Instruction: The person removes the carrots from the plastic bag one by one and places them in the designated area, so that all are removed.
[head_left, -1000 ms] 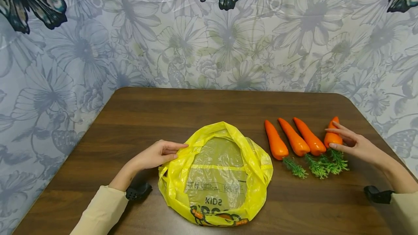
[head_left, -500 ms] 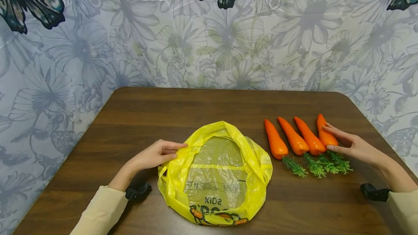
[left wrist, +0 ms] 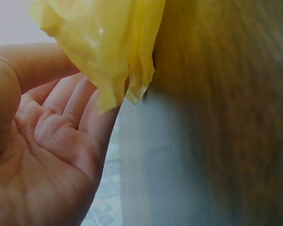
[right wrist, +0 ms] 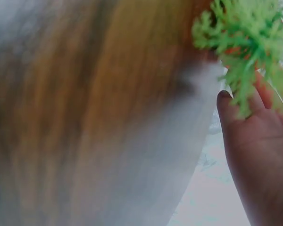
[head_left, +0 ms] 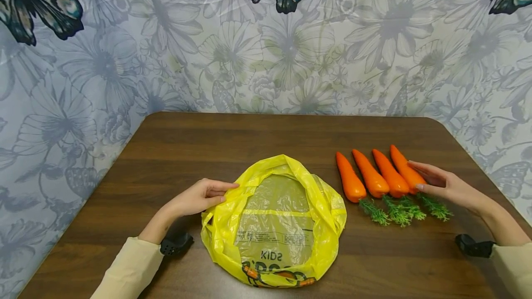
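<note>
A yellow plastic bag (head_left: pixel 332 225) stands with its mouth spread wide, and its inside shows. My left hand (head_left: pixel 203 196) pinches the left side of its rim between thumb and fingers; the left wrist view shows the bag's folded edge (left wrist: pixel 118 52) at the fingers. Several orange carrots (head_left: pixel 370 174) with green tops lie side by side right of the bag. My right hand (head_left: pixel 453 188) touches the right side of the rightmost carrot (head_left: pixel 405 167) with fingertips and thumb, fingers fairly straight. In the right wrist view its green top (right wrist: pixel 250 42) hides part of the hand.
Everything lies on a brown wooden table (head_left: pixel 249 133) with rounded far corners. Behind it hangs a flowered wall covering (head_left: pixel 266 59) with butterflies. A black wrist device (head_left: pixel 176 243) sits at the left wrist, another (head_left: pixel 474 246) at the right.
My right hand has moved left with the rightmost carrot, which now lies tilted against its neighbour in the row. Neighbouring carrots shifted slightly left. The left hand and bag have stayed put.
</note>
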`<state>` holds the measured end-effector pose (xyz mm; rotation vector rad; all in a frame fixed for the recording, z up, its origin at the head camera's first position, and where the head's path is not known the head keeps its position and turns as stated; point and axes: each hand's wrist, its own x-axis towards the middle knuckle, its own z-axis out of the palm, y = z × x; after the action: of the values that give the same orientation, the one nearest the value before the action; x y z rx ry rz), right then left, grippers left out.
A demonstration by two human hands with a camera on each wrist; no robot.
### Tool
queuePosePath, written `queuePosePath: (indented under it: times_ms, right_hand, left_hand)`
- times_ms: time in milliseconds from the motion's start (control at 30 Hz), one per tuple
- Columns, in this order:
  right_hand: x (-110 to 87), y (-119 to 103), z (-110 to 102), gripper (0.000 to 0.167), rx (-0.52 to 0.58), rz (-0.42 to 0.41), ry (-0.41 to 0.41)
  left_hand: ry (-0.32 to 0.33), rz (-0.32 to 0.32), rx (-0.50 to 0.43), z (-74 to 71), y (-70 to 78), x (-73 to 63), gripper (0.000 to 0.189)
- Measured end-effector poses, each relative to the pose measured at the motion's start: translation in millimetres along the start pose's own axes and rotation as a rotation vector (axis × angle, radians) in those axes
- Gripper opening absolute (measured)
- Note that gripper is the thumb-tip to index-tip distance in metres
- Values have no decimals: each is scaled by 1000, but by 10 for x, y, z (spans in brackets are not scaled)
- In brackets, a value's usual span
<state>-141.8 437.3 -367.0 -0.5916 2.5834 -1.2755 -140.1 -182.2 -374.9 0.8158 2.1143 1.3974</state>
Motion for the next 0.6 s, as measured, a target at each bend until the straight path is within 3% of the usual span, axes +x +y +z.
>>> queuePosePath:
  times_ms: [333,500,600]
  right_hand:
    - [-1,-13,-16,50,-71,98,78]
    - [0,-20,-31,49,-104,115,105]
    - [-15,-19,-51,50,-133,121,93]
  left_hand:
    - [13,42,-25,9,-15,13,55]
    - [48,1,-38,16,1,9,65]
    - [63,10,-26,12,9,7,63]
